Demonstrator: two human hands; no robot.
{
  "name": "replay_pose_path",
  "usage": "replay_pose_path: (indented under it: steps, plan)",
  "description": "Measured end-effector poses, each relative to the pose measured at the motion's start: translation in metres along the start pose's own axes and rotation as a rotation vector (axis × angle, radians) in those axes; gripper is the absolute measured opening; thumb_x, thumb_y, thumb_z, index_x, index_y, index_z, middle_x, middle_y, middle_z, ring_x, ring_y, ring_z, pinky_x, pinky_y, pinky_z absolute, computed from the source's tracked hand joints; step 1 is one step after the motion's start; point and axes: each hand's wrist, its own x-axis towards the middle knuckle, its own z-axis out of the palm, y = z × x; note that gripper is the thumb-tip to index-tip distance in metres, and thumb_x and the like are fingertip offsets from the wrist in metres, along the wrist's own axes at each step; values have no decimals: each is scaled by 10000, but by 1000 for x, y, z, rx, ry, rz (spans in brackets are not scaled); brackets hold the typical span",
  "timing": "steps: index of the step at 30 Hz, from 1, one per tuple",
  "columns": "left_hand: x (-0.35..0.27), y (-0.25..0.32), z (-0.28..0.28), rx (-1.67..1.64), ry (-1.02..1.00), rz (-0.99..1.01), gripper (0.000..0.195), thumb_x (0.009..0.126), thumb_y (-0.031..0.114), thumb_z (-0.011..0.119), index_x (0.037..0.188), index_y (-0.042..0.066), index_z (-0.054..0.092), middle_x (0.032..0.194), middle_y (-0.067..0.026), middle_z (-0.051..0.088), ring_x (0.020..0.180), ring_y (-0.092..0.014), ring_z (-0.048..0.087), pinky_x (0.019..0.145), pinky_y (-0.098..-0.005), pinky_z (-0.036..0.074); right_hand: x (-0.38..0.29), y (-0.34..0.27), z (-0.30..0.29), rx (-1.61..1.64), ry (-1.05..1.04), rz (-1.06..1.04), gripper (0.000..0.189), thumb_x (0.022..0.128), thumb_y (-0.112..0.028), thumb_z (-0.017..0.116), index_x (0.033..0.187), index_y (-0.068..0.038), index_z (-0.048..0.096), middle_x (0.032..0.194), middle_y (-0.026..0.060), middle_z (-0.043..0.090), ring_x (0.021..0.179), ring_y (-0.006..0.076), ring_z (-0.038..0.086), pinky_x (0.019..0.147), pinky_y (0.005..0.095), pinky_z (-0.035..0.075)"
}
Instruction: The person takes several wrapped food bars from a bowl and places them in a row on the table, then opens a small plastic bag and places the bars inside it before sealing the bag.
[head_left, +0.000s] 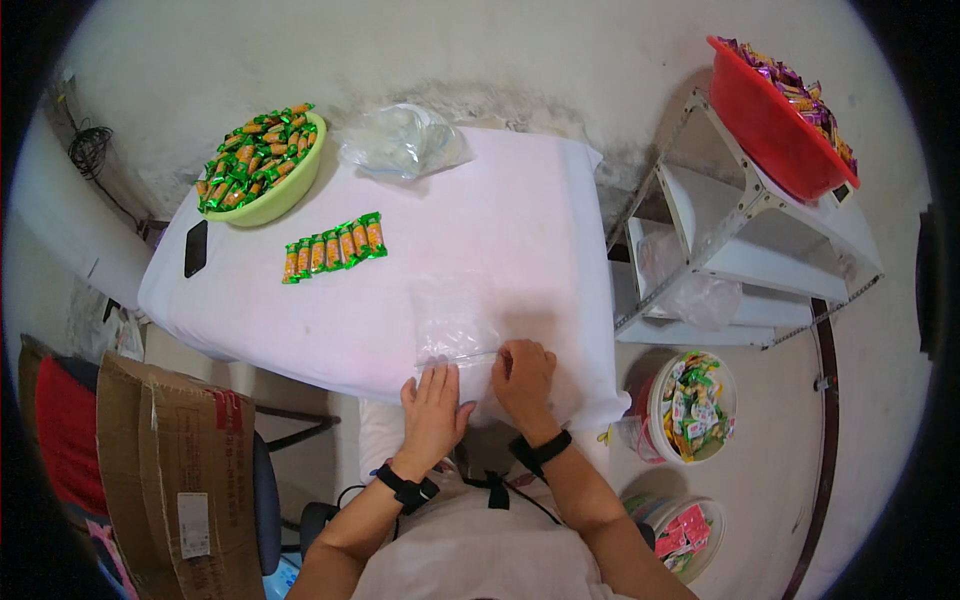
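A clear plastic zip bag (456, 322) lies flat on the white-covered table (517, 225), its sealing strip towards me. My left hand (433, 412) rests on the left end of that strip with extended fingers, the thumb held apart. At the strip's right end, my right hand (526, 381) has curled fingers pinching the bag's edge. What the right fingertips do underneath is partly hidden. Beyond the bag to the left, several green-and-orange wrapped snack sticks (335, 247) lie side by side in a slanting row.
A lime-green bowl (289, 196) heaped with the same snacks stands at the back left, near a black phone (196, 249). A larger plastic bag (405, 142) lies by the wall. Right: a metal shelf (772, 262), red basin (772, 127) and snack buckets (655, 409). Left: a cardboard box (172, 450).
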Motion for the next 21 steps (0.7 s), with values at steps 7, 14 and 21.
replay_pose_path:
  steps: [7, 14, 21]
  plan:
    - [69, -3, -34, 103, 47, -18, 618, 808, 377, 651, 1317, 72, 477, 1431, -261, 311, 1355, -434, 236, 987, -683, 164, 62, -17, -7, 164, 55, -33, 105, 760, -87, 605, 855, -114, 570, 791, 42, 597, 753, 249, 557, 741, 395, 366]
    - [83, 7, -59, 252, 96, 7, 648, 827, 483, 595, 1358, 135, 463, 1459, -220, 300, 1376, -436, 191, 961, -744, 141, 65, -21, -14, 191, 142, -161, 98, 758, -83, 614, 840, -111, 567, 773, 41, 592, 757, 261, 562, 725, 403, 362]
    - [84, -2, -32, 185, -10, -44, 581, 819, 486, 600, 1311, 188, 516, 1466, -262, 258, 1358, -474, 196, 958, -752, 153, 59, -4, 11, 181, 76, -81, 42, 779, -63, 594, 805, -96, 590, 707, 44, 600, 693, 249, 578, 724, 383, 374]
